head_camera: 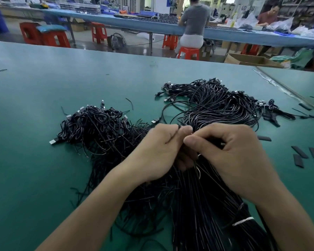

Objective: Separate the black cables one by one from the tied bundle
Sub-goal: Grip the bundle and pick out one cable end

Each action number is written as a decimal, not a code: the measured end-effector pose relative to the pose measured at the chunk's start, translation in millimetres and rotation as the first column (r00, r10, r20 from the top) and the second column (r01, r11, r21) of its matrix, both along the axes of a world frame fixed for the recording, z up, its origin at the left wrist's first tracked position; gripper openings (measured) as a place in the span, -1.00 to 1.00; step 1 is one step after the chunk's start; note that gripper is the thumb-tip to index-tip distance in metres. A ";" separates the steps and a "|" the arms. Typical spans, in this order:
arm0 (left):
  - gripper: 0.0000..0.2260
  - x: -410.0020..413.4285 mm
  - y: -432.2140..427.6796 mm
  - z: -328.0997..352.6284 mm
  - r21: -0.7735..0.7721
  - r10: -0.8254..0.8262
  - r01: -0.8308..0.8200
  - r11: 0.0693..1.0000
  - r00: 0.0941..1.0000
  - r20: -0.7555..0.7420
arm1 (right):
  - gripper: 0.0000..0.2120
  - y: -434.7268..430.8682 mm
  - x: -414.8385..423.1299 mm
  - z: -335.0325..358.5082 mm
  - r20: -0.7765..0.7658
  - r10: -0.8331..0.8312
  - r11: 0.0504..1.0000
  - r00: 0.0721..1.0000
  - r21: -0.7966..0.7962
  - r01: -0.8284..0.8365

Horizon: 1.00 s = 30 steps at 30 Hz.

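A thick bundle of black cables (203, 205) runs from the bottom middle up to my hands, tied by a white band (242, 221) near its lower end. My left hand (158, 153) pinches one thin black cable end (173, 134) between thumb and forefinger. My right hand (230, 154) curls round the bundle's upper ends, its thumb tip close to my left thumb. A pile of loose black cables with plugs (98, 127) lies to the left. A second heap of looped cables (217, 104) lies beyond my hands.
The green table (43, 178) carries short black sleeve pieces (299, 153) at the right. A seam (279, 86) splits the table at the right. Beyond the far edge are red stools (188, 52), a cardboard box (250, 60) and two seated people at another bench.
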<state>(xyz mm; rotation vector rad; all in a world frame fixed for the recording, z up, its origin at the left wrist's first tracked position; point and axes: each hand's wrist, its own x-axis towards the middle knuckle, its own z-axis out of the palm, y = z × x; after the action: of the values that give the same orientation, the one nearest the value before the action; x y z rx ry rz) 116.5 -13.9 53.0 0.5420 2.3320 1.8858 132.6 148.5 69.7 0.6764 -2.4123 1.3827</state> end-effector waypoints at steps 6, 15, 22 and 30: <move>-0.33 6.9 -5.5 8.4 -0.024 -0.194 0.203 0.979 0.957 0.216 | -0.91 0.5 -1.2 -1.2 0.030 0.154 0.970 0.988 -0.195 -0.146; -0.55 4.8 -24.1 13.2 0.487 -0.581 0.429 0.761 0.785 0.215 | -0.79 7.1 -4.3 -0.8 -0.003 0.095 0.985 0.995 -0.142 -0.095; -0.65 -1.7 -20.9 15.6 0.869 -0.612 0.242 0.432 0.786 0.086 | -0.89 -7.4 -4.3 -13.5 0.037 0.072 0.997 0.997 -0.013 -0.072; -0.62 -14.7 -11.1 -2.1 0.441 0.291 -0.254 0.861 0.956 -0.018 | -0.88 -7.0 2.2 -11.0 0.307 0.131 0.976 0.943 0.129 -0.178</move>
<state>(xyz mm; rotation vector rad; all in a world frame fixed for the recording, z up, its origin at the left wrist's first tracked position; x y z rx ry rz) 101.8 -25.0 50.9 0.3370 2.1230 2.5951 134.9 141.5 58.6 0.7589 -2.7794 1.4591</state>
